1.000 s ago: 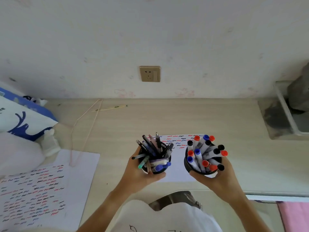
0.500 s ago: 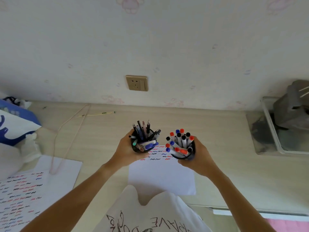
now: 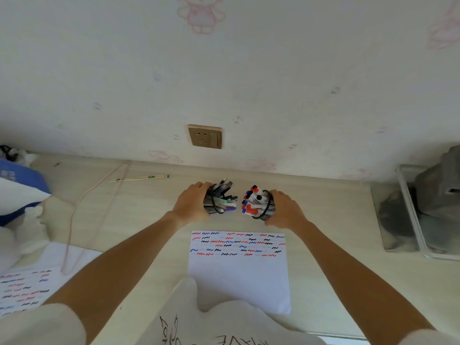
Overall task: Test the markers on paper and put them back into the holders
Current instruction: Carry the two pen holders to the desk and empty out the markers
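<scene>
Head view: left hand (image 3: 190,206) grips one mesh holder (image 3: 211,204), right hand (image 3: 283,210) the other holder (image 3: 267,207), both tipped inward above the counter (image 3: 336,220). Loose markers (image 3: 252,202) could slide out; hold walls firmly. Nearer the person lies the paper (image 3: 239,277).

Shirt (image 3: 224,327): black letters are printed on it, seen upside down; "AVE" can be partly read, the rest is cut off.
Markers (image 3: 255,204): print on the barrels is too small to be read.
</scene>
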